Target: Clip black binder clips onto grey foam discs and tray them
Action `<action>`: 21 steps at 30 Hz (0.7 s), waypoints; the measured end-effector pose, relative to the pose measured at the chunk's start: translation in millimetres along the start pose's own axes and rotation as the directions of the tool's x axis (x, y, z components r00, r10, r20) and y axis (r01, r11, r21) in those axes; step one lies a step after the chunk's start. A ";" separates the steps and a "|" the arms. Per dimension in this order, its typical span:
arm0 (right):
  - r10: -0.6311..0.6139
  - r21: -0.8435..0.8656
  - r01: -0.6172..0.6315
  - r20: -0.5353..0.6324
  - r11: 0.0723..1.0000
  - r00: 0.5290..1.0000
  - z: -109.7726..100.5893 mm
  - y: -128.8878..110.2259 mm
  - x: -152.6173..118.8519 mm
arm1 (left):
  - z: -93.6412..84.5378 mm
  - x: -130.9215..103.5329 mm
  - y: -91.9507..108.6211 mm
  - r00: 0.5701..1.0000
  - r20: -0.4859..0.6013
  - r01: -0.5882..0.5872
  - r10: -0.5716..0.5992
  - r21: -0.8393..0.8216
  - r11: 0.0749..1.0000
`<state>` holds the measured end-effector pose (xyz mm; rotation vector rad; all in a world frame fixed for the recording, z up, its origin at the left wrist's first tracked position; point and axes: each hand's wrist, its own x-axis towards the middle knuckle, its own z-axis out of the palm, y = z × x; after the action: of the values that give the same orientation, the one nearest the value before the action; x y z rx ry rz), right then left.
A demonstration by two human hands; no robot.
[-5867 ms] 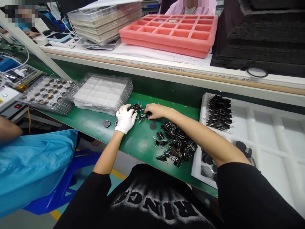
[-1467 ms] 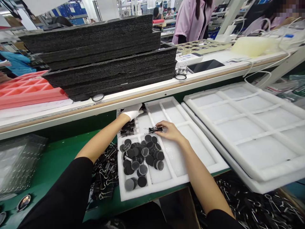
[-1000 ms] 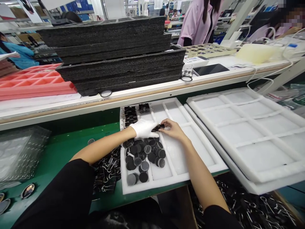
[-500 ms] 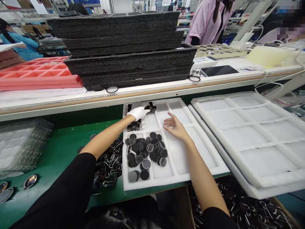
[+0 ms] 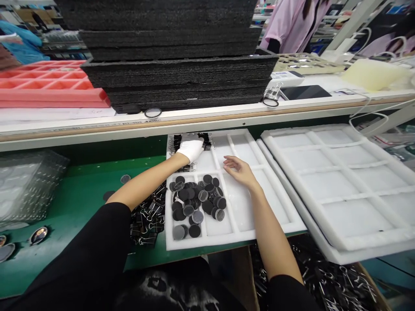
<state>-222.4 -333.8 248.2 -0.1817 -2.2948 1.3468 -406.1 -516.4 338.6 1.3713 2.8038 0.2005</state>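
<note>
My left hand [image 5: 190,149], in a white glove, reaches over a row of black binder clips [image 5: 207,141] in the far-left compartment of the white foam tray [image 5: 214,236]. Its fingers are blurred among the clips, so I cannot tell whether they grip one. My right hand [image 5: 240,170] is bare and hovers above the tray's right half, fingers loosely stretched and holding nothing. Black and clear round discs [image 5: 195,231] lie in the near-left compartments. Left of the tray, a loose heap of binder clips [image 5: 147,220] rests on the green table [image 5: 87,181].
Stacked white foam trays [image 5: 343,201] stand at the right, above a box of binder clips [image 5: 337,280]. Clear plastic trays [image 5: 29,185] sit at the left. Black foam trays [image 5: 181,77] and a red tray [image 5: 55,97] occupy the shelf. A person in pink [image 5: 288,26] stands behind.
The camera view has tilted slightly downward. My left hand has shifted onto the clips at the compartment's far side. My right hand's fingers have drawn a little closer together.
</note>
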 end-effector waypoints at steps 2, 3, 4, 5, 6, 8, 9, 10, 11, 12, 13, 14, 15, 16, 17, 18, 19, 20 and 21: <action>0.009 0.001 -0.009 -0.002 1.000 1.000 -0.5 0.4 -1.3 | -8.5 -25.7 7.0 0.993 -0.091 -0.063 0.072 0.098 0.993; 0.011 -0.009 -0.011 0.000 1.000 1.000 -0.7 0.2 -2.1 | -14.4 -43.1 8.2 0.987 -0.099 -0.116 0.129 0.125 0.985; 0.011 -0.025 -0.011 0.005 1.000 1.000 -0.9 -0.5 -3.2 | -21.5 -63.2 7.5 0.978 -0.079 -0.182 0.193 0.129 0.975; 0.010 -0.045 -0.010 0.012 0.999 1.000 -1.0 -1.5 -4.4 | -29.5 -85.5 4.6 0.966 -0.041 -0.249 0.255 0.107 0.963; 0.008 -0.070 -0.006 0.019 0.998 1.000 -1.1 -2.8 -5.8 | -37.9 -109.4 -0.7 0.951 0.000 -0.308 0.309 0.060 0.949; -0.003 -0.131 0.008 0.036 0.991 0.999 -0.9 -6.3 -8.7 | -53.4 -159.0 -17.8 0.925 0.031 -0.375 0.378 -0.066 0.925; -0.009 -0.165 0.017 0.049 0.986 0.999 -0.8 -8.3 -10.2 | -58.7 -183.3 -29.5 0.923 0.012 -0.381 0.385 -0.121 0.917; -0.015 -0.202 0.028 0.065 0.979 0.998 -0.6 -10.4 -11.6 | -61.3 -206.8 -43.0 0.931 -0.028 -0.363 0.364 -0.159 0.918; -0.019 -0.241 0.039 0.082 0.970 0.996 -0.4 -12.3 -12.8 | -60.4 -228.9 -58.3 0.946 -0.084 -0.323 0.313 -0.180 0.929; -0.022 -0.280 0.049 0.100 0.959 0.995 -0.3 -14.0 -13.9 | -55.7 -249.8 -75.2 0.961 -0.155 -0.255 0.228 -0.185 0.949; -0.025 -0.318 0.062 0.119 0.946 0.993 -0.2 -15.1 -14.7 | -47.1 -269.7 -93.6 0.966 -0.233 -0.157 0.113 -0.180 0.971; -0.027 -0.354 0.073 0.134 0.933 0.991 -0.1 -15.5 -15.4 | -34.9 -289.1 -113.3 0.951 -0.310 -0.034 -0.021 -0.172 0.984; -0.029 -0.385 0.083 0.145 0.919 0.989 0.2 -15.0 -16.1 | -19.9 -308.6 -133.7 0.910 -0.382 0.104 -0.161 -0.166 0.981; -0.032 -0.413 0.092 0.151 0.906 0.988 0.7 -13.5 -16.7 | -3.1 -329.0 -154.5 0.850 -0.440 0.242 -0.290 -0.163 0.957; -0.035 -0.436 0.094 0.143 0.895 0.989 1.4 -11.0 -17.4 | 14.4 -350.6 -175.0 0.787 -0.470 0.369 -0.400 -0.160 0.915; -0.037 -0.456 0.093 0.130 0.885 0.991 2.4 -7.6 -18.3 | 31.3 -373.5 -194.8 0.714 -0.500 0.480 -0.489 -0.159 0.863; -0.041 -0.472 0.088 0.108 0.877 0.993 3.6 -3.3 -19.5 | 46.7 -397.4 -213.3 0.637 -0.524 0.576 -0.565 -0.163 0.801; -0.046 -0.481 0.079 0.081 0.873 0.996 4.8 1.6 -20.7 | 59.7 -421.5 -230.2 0.544 -0.548 0.667 -0.635 -0.177 0.724; -0.058 -0.495 0.074 0.047 0.866 0.997 5.9 7.0 -22.1 | 69.8 -444.6 -245.6 0.436 -0.572 0.747 -0.695 -0.202 0.634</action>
<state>-206.6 -342.4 232.6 -0.2450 -2.6072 0.6995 -320.4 -1007.8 220.2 -0.1180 3.6373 0.5897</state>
